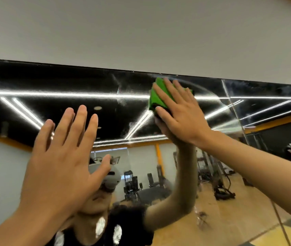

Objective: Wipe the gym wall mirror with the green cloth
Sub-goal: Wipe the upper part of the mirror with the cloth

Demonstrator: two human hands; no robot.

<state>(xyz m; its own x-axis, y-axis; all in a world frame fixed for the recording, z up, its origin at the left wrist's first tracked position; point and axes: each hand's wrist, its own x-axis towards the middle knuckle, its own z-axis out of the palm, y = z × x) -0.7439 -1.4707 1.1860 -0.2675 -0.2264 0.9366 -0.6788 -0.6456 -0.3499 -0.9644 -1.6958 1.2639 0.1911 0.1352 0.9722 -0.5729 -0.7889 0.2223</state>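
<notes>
The wall mirror (70, 82) spans the view, its dark top edge running just below a grey wall. A folded green cloth (156, 96) is pressed flat against the glass close to that top edge, right of centre. My right hand (178, 112) lies over the cloth with fingers spread, palm pushing it onto the mirror. My left hand (61, 162) is raised lower left, fingers apart, holding nothing, in front of the glass; contact with the mirror is unclear. Faint wipe streaks show left of the cloth.
A vertical seam (233, 110) between mirror panels runs to the right of the cloth. The glass reflects a person in a dark shirt wearing a headset, ceiling light strips, gym machines (132, 185) and a wooden floor.
</notes>
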